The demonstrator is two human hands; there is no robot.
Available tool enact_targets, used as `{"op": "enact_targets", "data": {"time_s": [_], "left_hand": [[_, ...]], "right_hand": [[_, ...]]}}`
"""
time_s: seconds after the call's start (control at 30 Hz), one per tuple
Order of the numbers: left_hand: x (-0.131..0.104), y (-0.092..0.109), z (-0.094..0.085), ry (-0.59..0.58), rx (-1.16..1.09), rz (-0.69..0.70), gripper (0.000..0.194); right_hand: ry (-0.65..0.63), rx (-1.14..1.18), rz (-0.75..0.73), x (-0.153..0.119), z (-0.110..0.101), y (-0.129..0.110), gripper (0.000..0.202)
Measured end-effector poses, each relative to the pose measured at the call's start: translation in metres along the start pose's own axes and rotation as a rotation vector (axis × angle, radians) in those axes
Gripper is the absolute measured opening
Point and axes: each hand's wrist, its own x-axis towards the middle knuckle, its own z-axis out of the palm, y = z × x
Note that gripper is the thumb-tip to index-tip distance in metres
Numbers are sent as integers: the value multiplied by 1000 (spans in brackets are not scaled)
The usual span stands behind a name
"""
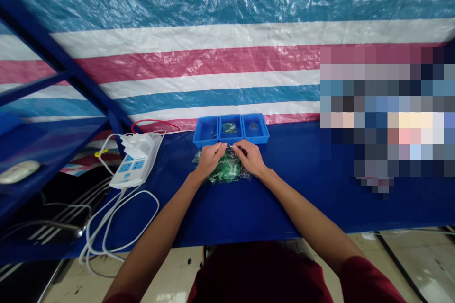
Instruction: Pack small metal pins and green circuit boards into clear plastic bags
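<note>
My left hand and my right hand meet over the blue table, thumbs and fingertips pinched. A thin, shiny piece spans the gap between them; it is too small to name. Below my hands lies a pile of small clear and green plastic bags, some with pale or metallic pieces showing. Just beyond stand three blue bins side by side. In the left bin are a few thin pieces, the middle bin contains small bags, and the right bin has a small packet.
A white power strip with plugged-in adapters and looped white cables occupies the table's left side. Blue frame bars and a shelf with a white mouse-like object stand farther left. A striped plastic sheet hangs behind. The right side is pixelated.
</note>
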Motion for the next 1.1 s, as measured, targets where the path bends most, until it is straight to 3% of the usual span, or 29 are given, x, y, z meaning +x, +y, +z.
{"op": "enact_targets", "data": {"time_s": [0.2, 0.43, 0.77, 0.93, 1.1], "left_hand": [[-1, -1, -1, 46, -33, -1, 53], [2, -1, 0, 116, -71, 57, 30], [0, 1, 2, 126, -283, -75, 29], [1, -1, 1, 144, -148, -30, 28], [1, -1, -1, 184, 41, 108, 25]], "right_hand": [[-18, 9, -48, 0, 0, -2, 36], [-38, -36, 16, 0, 0, 0, 45], [34, -80, 78, 0, 0, 2, 39], [58, -96, 95, 0, -1, 0, 42], [63, -104, 121, 0, -2, -1, 40]]}}
